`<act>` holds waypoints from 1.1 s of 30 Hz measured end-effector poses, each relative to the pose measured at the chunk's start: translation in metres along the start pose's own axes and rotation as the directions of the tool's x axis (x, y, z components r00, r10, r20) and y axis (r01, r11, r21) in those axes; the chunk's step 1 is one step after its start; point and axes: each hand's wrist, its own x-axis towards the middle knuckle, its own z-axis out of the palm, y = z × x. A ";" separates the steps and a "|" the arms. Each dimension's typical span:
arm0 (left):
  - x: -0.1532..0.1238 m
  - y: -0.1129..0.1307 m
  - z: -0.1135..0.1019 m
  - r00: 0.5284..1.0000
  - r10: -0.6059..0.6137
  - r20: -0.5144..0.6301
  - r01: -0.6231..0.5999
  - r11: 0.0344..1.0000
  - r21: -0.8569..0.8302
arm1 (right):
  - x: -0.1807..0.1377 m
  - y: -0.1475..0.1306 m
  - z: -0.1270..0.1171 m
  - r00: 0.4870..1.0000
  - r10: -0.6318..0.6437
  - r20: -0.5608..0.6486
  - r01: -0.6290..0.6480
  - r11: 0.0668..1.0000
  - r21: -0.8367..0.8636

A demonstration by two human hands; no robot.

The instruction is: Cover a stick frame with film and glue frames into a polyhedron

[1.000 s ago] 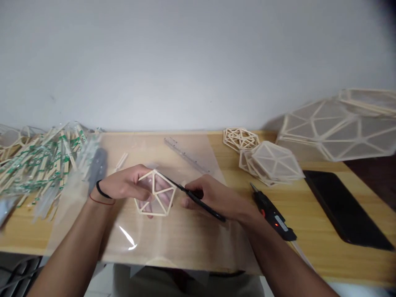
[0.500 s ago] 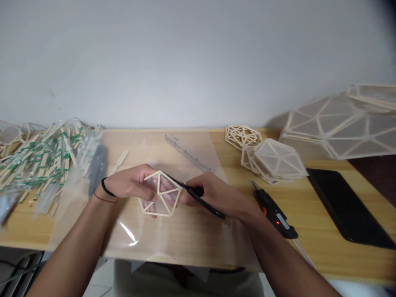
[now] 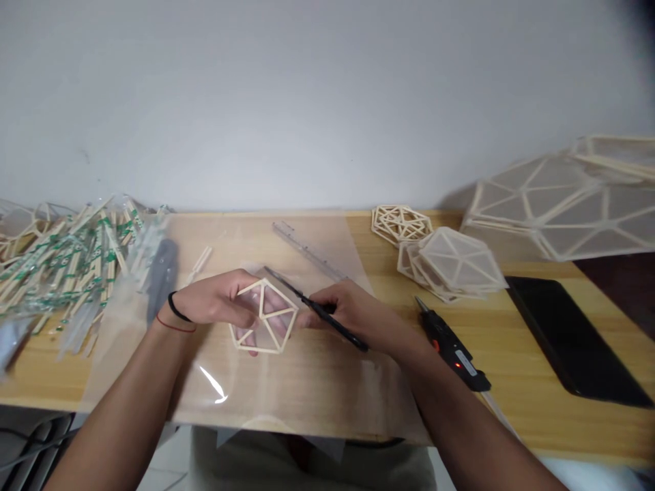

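Note:
My left hand (image 3: 215,300) grips a small pentagon frame (image 3: 265,316) of pale wooden sticks, fingers curled under and around its left side. My right hand (image 3: 353,312) is closed on black-handled scissors (image 3: 314,308). Their blades point up-left along the frame's upper right edge. Both hands hover over a clear plastic sheet (image 3: 307,382) spread on the wooden table (image 3: 512,382).
A heap of wrapped chopsticks (image 3: 66,262) lies at the left. A clear ruler (image 3: 307,251) lies behind the hands. A black glue gun (image 3: 453,348), stacked small frames (image 3: 450,262), a dark tablet (image 3: 568,334) and a large covered frame structure (image 3: 563,204) sit on the right.
The scissor blades have slid further up-left along the frame's top right edge, and both hands with the frame have shifted slightly away from me.

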 end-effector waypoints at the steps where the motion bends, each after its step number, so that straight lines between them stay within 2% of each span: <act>1: 0.000 0.000 -0.001 1.000 0.021 -0.019 -0.021 1.000 -0.006 | 0.000 0.000 0.000 0.998 0.001 -0.063 0.000 1.000 0.009; 4: 0.003 -0.003 -0.001 0.982 0.108 -0.152 -0.115 0.992 -0.043 | 0.000 0.003 0.000 0.963 0.036 -0.268 -0.013 0.996 0.085; 6: 0.007 -0.005 0.000 0.946 0.172 -0.275 -0.199 0.977 -0.071 | 0.001 0.005 0.000 0.931 0.079 -0.356 -0.015 0.984 0.178; 9: 0.015 -0.005 0.005 0.883 0.234 -0.406 -0.296 0.950 -0.097 | 0.001 0.008 -0.001 0.904 0.114 -0.413 0.011 0.957 0.288; 14: 0.023 -0.002 0.015 0.799 0.262 -0.541 -0.394 0.908 -0.142 | 0.002 0.004 -0.002 0.892 0.108 -0.440 0.058 0.935 0.349; 19: 0.026 -0.001 0.019 0.776 0.257 -0.576 -0.421 0.891 -0.170 | 0.002 -0.001 -0.002 0.897 0.141 -0.419 0.047 0.912 0.408; 25: 0.030 -0.005 0.021 0.774 0.288 -0.564 -0.428 0.894 -0.131 | 0.002 -0.003 -0.001 0.915 0.100 -0.391 0.072 0.912 0.403; 27: 0.030 -0.007 0.020 0.754 0.326 -0.571 -0.423 0.905 -0.041 | 0.002 -0.004 -0.001 0.912 0.096 -0.399 0.078 0.914 0.398; 30: 0.029 -0.007 0.021 0.684 0.443 -0.580 -0.391 0.893 0.221 | 0.002 -0.003 -0.002 0.894 0.098 -0.438 0.087 0.919 0.384; 33: 0.028 -0.006 0.022 0.636 0.623 -0.456 -0.408 0.772 0.487 | 0.001 -0.002 -0.003 0.884 0.116 -0.453 0.066 0.928 0.366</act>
